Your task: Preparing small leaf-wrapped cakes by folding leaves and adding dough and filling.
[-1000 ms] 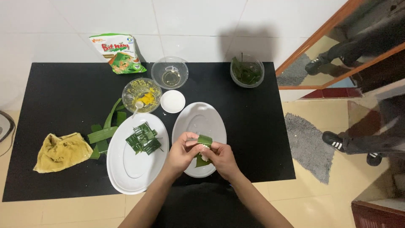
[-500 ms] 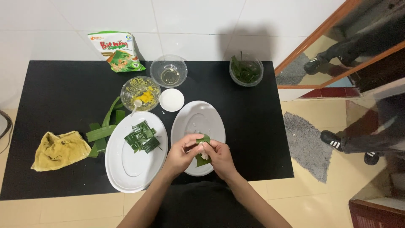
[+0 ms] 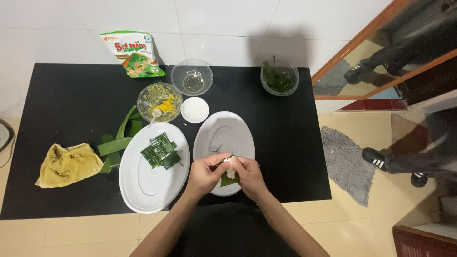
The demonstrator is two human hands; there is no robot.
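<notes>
Both my hands meet over the near end of a white oval plate [image 3: 223,135]. My left hand [image 3: 205,173] and my right hand [image 3: 249,175] pinch a small green leaf piece [image 3: 228,178] between them, with a lump of white filling [image 3: 230,166] showing at its top. A second, larger white oval plate [image 3: 143,183] to the left carries a pile of folded green leaf parcels [image 3: 161,152].
A black tabletop [image 3: 62,100] holds a glass bowl with yellow filling [image 3: 159,101], an empty-looking glass bowl [image 3: 192,76], a small white dish [image 3: 194,110], a glass bowl of green leaves [image 3: 279,76], a printed bag [image 3: 134,53], loose leaf strips [image 3: 116,143] and a yellow cloth [image 3: 66,164]. Another person's black shoe [image 3: 375,158] stands on the floor at right.
The leaf piece between my fingers has opened up and white filling now shows on it. My hands stay over the same end of the plate.
</notes>
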